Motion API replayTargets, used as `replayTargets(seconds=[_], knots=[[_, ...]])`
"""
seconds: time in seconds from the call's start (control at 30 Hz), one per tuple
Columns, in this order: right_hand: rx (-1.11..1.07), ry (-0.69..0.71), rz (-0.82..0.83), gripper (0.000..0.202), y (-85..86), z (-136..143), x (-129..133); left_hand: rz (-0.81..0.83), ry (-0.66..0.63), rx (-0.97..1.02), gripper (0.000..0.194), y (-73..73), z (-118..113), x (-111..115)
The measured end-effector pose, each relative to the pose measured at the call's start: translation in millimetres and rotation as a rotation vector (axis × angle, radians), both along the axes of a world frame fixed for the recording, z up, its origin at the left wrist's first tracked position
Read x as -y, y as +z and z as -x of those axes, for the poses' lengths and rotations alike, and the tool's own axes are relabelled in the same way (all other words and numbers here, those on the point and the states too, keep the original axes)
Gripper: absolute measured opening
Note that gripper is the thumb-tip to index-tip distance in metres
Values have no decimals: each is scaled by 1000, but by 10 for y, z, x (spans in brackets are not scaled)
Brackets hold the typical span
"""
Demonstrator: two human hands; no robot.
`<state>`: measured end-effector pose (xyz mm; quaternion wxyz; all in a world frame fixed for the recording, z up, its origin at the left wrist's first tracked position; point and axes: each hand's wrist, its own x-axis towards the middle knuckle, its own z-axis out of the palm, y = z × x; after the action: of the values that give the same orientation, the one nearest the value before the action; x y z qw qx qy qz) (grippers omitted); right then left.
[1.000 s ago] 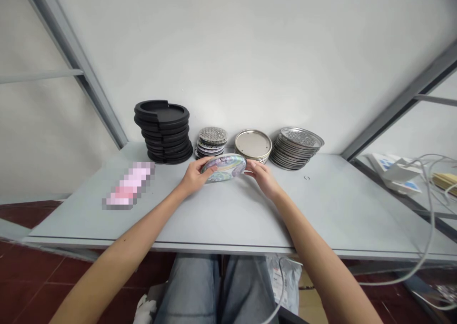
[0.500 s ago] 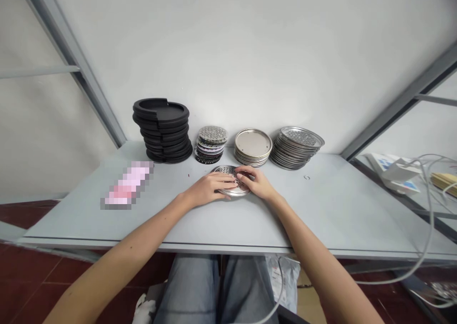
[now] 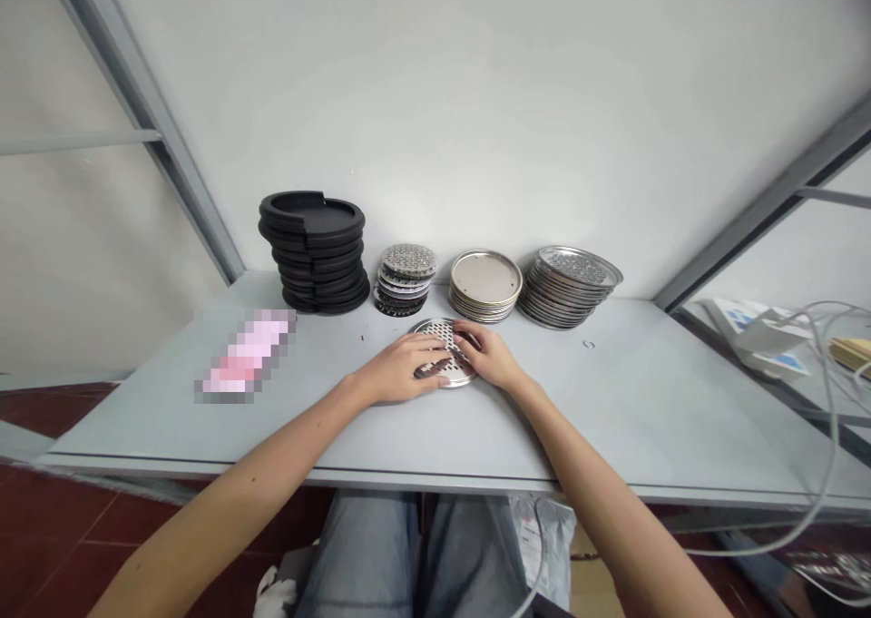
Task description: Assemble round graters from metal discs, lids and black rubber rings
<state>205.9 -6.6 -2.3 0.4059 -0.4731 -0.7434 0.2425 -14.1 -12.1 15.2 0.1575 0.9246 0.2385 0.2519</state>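
Observation:
A round metal disc with a perforated top (image 3: pixel 441 330) and a shiny raised rim lies on the table in front of me. My left hand (image 3: pixel 403 369) holds it from the left, fingers stretched over the top and thumb along the near rim. From the right, my right hand (image 3: pixel 491 355) grips it, with bent fingers on the perforated face and at the far rim. My fingers hide part of the disc, so its underside cannot be made out.
Along the wall stand piles of black ring-shaped holders (image 3: pixel 317 259), small patterned discs (image 3: pixel 406 278), plain metal lids (image 3: pixel 485 282) and perforated metal discs (image 3: pixel 570 287). A pixelated pink item (image 3: pixel 249 350) lies left. A small clear ring (image 3: pixel 589 344) lies right. Cables (image 3: pixel 826 418) hang at the right.
My left hand has shifted slightly nearer to me and spread its fingers wider, so more of the perforated face shows. My right hand stays at the disc's right side.

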Motion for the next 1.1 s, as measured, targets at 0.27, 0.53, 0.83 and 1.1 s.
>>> replayTargets(seconds=[0.27, 0.53, 0.83, 1.1], knots=[[228, -14, -189, 38, -38, 3, 22, 13, 230, -68, 66, -126, 85, -113], [411, 70, -209, 57, -78, 19, 137, -32, 250, -66, 53, -76, 117, -69], [390, -74, -179, 54, -150, -136, 191, -600, 665, 266, 28, 1000, 825, -184], [316, -66, -191, 51, -156, -146, 181, -388, 637, -280, 52, 1775, 1507, -712]])
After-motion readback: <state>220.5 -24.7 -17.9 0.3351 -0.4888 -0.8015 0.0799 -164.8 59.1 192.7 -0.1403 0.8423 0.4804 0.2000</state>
